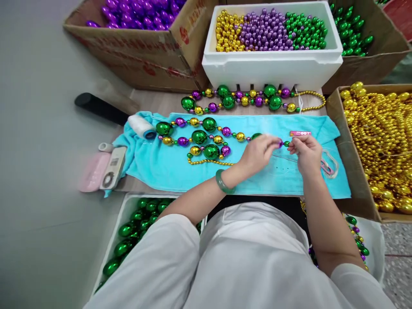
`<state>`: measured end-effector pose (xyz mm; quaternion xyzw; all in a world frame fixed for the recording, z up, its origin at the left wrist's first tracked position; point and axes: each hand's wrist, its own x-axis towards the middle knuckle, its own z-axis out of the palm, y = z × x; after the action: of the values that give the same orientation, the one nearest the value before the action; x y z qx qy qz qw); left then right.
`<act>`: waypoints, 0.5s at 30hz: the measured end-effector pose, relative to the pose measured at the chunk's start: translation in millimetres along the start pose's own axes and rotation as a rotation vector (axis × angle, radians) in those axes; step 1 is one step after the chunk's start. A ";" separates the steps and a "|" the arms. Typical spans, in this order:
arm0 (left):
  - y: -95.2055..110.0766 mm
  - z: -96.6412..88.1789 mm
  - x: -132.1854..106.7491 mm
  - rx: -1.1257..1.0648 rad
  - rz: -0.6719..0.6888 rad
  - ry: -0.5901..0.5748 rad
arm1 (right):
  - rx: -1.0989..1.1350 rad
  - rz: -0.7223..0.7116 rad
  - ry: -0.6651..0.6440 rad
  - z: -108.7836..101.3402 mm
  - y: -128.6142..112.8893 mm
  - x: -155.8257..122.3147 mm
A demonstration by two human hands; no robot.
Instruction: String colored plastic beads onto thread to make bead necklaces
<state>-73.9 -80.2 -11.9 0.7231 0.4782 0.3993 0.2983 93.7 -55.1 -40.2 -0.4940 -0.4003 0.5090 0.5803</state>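
Note:
A string of green, purple and gold beads (199,136) lies in loops on a turquoise towel (167,171) and runs up to both hands. At its right end, my left hand (259,152) is closed at the purple bead (280,143), its fingers slightly blurred. My right hand (308,152) pinches the strand just right of a small green bead (286,144). A thin needle-like line (285,158) crosses the gap below the fingers; which hand holds it I cannot tell. Near my right wrist lie pink scissors or snips (326,168), beside looped white cord (335,165).
A finished-looking bead necklace (238,99) lies beyond the towel. Behind it stands a white foam box (270,68) of small beads. Cartons hold purple beads (138,15) and gold bead strings (383,141). A thread spool (140,126) and small fan (112,169) sit left.

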 end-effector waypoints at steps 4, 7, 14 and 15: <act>-26.8 15.2 -48.5 0.614 0.226 -0.404 | 0.055 0.038 0.088 -9.7 -6.3 10.6; -35.5 18.4 -65.8 0.778 0.314 -0.505 | 0.081 0.047 0.100 -9.2 -15.7 16.0; -32.6 6.8 -68.8 0.603 0.112 -0.454 | 0.077 -0.018 0.088 2.2 -41.0 26.3; -29.4 1.2 -67.6 0.484 0.051 -0.405 | 0.064 -0.035 0.085 4.0 -44.8 28.1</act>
<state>-101.3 -132.4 -56.2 0.8497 0.4718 0.1291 0.1967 103.2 -26.5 3.4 -0.4892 -0.3673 0.4900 0.6210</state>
